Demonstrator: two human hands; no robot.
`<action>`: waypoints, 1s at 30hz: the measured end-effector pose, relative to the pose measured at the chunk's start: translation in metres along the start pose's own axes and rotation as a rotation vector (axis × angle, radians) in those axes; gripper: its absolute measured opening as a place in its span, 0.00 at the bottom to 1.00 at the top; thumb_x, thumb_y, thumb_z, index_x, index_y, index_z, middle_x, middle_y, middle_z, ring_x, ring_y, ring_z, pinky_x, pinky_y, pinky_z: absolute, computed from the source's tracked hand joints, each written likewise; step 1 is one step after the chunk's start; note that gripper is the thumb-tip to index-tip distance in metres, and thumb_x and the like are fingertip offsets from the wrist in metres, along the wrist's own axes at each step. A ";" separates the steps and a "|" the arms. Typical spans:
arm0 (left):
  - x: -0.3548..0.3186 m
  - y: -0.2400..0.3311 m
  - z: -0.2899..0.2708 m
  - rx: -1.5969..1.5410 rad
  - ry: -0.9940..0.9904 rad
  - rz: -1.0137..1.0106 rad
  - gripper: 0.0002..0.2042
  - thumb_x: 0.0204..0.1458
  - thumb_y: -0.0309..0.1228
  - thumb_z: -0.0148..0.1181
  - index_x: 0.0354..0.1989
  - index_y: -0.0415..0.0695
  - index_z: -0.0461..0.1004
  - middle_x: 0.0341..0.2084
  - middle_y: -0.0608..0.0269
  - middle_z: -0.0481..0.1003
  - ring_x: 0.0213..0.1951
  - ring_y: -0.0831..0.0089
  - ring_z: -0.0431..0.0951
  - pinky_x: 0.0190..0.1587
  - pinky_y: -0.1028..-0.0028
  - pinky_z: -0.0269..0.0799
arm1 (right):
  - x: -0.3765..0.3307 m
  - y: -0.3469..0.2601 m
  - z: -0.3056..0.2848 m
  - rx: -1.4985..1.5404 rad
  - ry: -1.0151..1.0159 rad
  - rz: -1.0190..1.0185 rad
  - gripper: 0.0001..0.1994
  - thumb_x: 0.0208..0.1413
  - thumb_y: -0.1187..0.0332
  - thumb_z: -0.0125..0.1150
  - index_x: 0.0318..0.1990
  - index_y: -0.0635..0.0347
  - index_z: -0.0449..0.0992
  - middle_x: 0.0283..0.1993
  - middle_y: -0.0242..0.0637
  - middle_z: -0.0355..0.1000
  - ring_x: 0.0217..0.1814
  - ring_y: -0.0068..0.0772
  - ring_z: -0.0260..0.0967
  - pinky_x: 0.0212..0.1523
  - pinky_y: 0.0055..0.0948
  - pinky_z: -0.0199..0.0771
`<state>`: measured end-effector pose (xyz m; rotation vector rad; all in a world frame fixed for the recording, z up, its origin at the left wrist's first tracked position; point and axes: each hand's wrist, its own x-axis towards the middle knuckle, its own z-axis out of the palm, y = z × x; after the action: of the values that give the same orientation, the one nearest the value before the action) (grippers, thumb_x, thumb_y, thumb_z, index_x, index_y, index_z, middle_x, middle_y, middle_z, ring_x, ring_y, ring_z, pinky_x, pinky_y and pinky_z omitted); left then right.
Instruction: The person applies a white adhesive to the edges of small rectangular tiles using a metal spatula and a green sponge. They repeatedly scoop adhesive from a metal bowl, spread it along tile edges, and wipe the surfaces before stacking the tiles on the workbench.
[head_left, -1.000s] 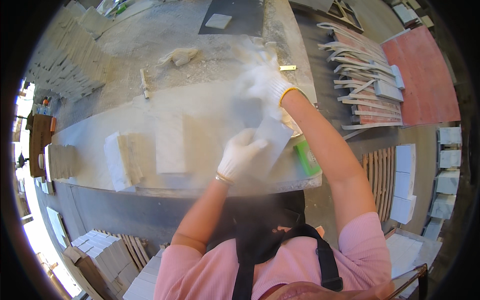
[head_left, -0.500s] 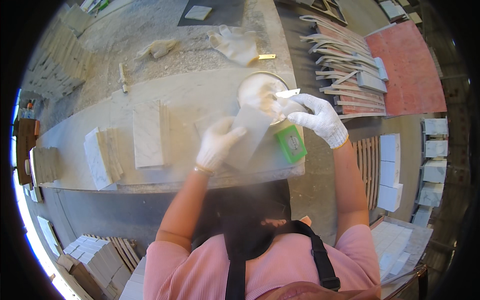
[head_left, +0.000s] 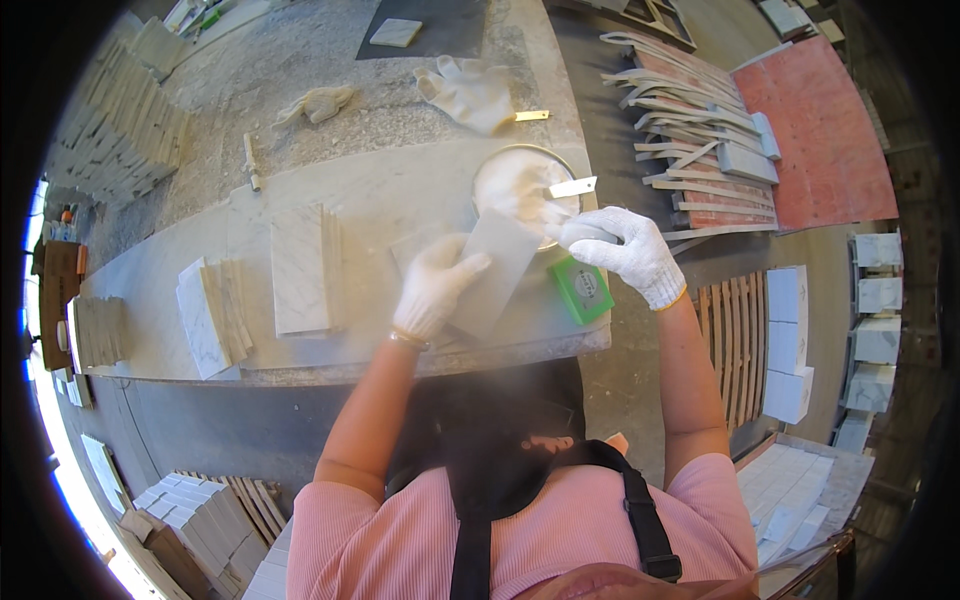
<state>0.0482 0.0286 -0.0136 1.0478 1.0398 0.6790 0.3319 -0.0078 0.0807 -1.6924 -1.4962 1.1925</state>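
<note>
My left hand [head_left: 432, 288], in a white knit glove, grips a thin pale grey tile [head_left: 500, 255] tilted over the table. My right hand [head_left: 636, 250], gloved too, is closed around a pale rounded piece [head_left: 572, 234] whose kind I cannot make out. That piece is by the near right rim of a round tin [head_left: 476, 190] holding white paste or powder [head_left: 515, 185]. A flat light scraper [head_left: 573, 187] sticks out over the tin's right side. Just below the tin lies a green box [head_left: 582, 290], close to my right hand.
Marble tiles [head_left: 300, 270] stand in stacks along the dusty table [head_left: 370, 190]. Farther back lie a spare glove [head_left: 470, 95], a crumpled cloth or glove [head_left: 318, 103] and a small stick-like tool [head_left: 251, 162]. A pallet [head_left: 730, 350] and strips on a red board [head_left: 820, 140] are at right.
My right hand has moved slightly down and left with the pale piece, away from the scraper. My left hand and the tile stay nearly in place.
</note>
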 end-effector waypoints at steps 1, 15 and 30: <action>0.000 -0.001 0.000 -0.004 -0.001 0.000 0.20 0.59 0.34 0.67 0.55 0.34 0.79 0.44 0.59 0.83 0.44 0.76 0.80 0.49 0.72 0.76 | 0.000 0.000 0.000 -0.011 -0.001 -0.006 0.16 0.55 0.67 0.75 0.51 0.61 0.86 0.49 0.37 0.83 0.51 0.26 0.79 0.55 0.29 0.77; -0.001 0.001 0.000 -0.017 -0.009 -0.007 0.22 0.59 0.35 0.68 0.57 0.33 0.78 0.45 0.58 0.82 0.45 0.75 0.80 0.49 0.72 0.78 | 0.003 -0.008 0.000 -0.092 -0.003 -0.026 0.15 0.55 0.67 0.74 0.49 0.59 0.87 0.47 0.38 0.84 0.49 0.27 0.80 0.53 0.29 0.78; 0.000 0.000 0.000 -0.034 -0.016 0.001 0.20 0.59 0.33 0.68 0.56 0.34 0.78 0.45 0.60 0.82 0.44 0.76 0.79 0.50 0.73 0.77 | 0.004 -0.010 0.000 -0.112 -0.009 -0.010 0.16 0.55 0.65 0.75 0.49 0.59 0.87 0.46 0.37 0.84 0.50 0.27 0.80 0.53 0.28 0.78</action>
<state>0.0484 0.0287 -0.0141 1.0231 1.0104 0.6860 0.3269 -0.0017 0.0887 -1.7518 -1.6022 1.1310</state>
